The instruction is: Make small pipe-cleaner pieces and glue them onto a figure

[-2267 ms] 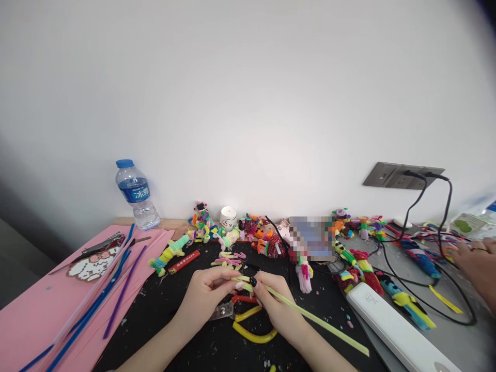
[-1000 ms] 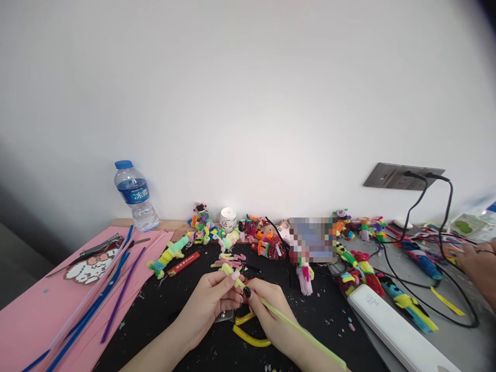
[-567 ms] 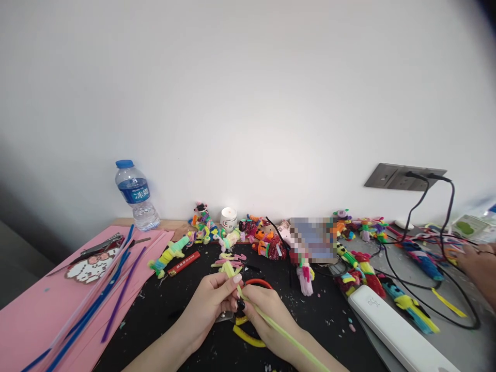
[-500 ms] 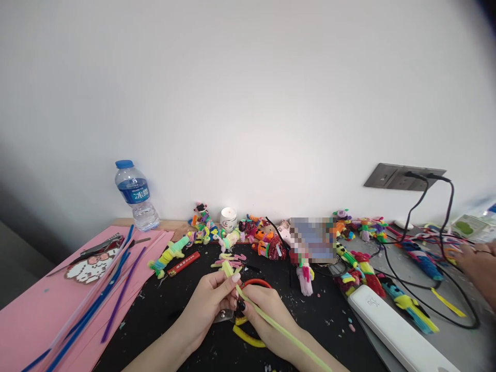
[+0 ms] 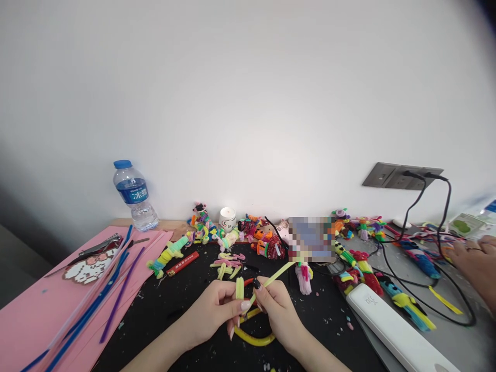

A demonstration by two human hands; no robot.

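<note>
A good deal is hard to read from here: a patch near the middle of the black mat (image 5: 186,305) is blurred out, so whatever stands there cannot be made out, and the heap of pipe-cleaner figures (image 5: 248,235) along the wall runs together into bright colours with no clear outlines. At the right edge another person's hand (image 5: 475,263) comes in over the grey part of the desk, cut off by the frame, fingers among the cables (image 5: 426,289); whether it holds anything I cannot tell. The person's own forearms are cut off at the bottom edge. The left hand (image 5: 215,312) is closed, thumb and fingertips pinching a short folded loop of the yellow-green pipe cleaner (image 5: 271,277) that stands upright just above the fingers. The right hand (image 5: 277,310) is closed too, pinching the same pipe cleaner right beside the left, dark-painted thumbnail on top; from that pinch the free length runs up and to the right toward the blurred patch. The two hands touch over the mat. Beneath them lies a yellow-handled tool (image 5: 256,338), mostly hidden by the fingers, so its type is unclear. A water bottle (image 5: 134,195) stands well off to the left, behind the pink sheets (image 5: 46,305).
</note>
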